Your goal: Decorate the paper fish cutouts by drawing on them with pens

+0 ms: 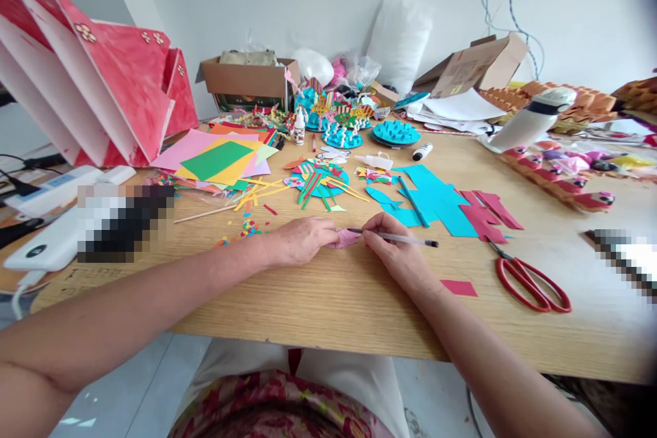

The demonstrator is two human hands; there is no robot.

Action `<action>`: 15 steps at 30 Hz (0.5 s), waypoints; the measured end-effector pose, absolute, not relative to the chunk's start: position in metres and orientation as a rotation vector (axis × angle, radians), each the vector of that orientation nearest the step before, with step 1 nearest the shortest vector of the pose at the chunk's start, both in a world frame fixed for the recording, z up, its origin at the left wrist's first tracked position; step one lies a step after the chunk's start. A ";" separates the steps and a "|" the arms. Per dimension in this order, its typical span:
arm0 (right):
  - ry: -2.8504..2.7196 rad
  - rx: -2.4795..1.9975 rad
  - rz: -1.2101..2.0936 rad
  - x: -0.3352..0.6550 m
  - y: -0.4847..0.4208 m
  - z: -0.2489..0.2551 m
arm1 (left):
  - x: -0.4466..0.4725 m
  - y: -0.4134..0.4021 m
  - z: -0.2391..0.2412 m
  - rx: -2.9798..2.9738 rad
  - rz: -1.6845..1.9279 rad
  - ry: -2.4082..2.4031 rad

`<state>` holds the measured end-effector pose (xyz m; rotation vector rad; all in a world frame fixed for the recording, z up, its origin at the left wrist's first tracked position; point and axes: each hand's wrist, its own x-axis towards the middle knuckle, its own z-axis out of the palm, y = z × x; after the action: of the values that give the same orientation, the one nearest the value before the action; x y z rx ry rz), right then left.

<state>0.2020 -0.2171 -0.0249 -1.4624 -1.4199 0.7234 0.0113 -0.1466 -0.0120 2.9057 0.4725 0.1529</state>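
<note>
On the desk [328, 301], the left hand [298, 241] presses down on a small pink paper piece [343, 239]. The right hand [395, 246] grips a pen [397, 238], its tip maybe touching the pink piece. Red scissors [531, 284] lie nearby.

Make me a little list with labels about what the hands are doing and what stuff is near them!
left hand: left hand presses on a pink paper piece
right hand: right hand holds a pen, tip at the pink piece
surface: wooden table
right of hands: red scissors, red scrap
behind hands: teal paper, dark pink cutouts, coloured strips
far left: stack of coloured sheets
</note>
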 end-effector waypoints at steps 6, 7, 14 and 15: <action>-1.456 -1.494 0.666 0.198 -0.215 -0.028 | 0.008 -0.151 -0.022 2.991 0.357 0.420; -1.456 -1.505 0.656 0.198 -0.215 -0.028 | 0.007 -0.152 -0.023 2.989 0.371 0.437; -1.421 -1.531 0.668 0.199 -0.215 -0.029 | 0.006 -0.157 -0.025 2.953 0.362 0.512; -1.415 -1.534 0.666 0.199 -0.215 -0.029 | 0.006 -0.157 -0.025 2.958 0.366 0.515</action>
<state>0.1993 -0.2148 -0.0293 -1.5340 -1.4148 0.6660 0.0057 -0.1572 -0.0253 2.9580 0.5153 0.3664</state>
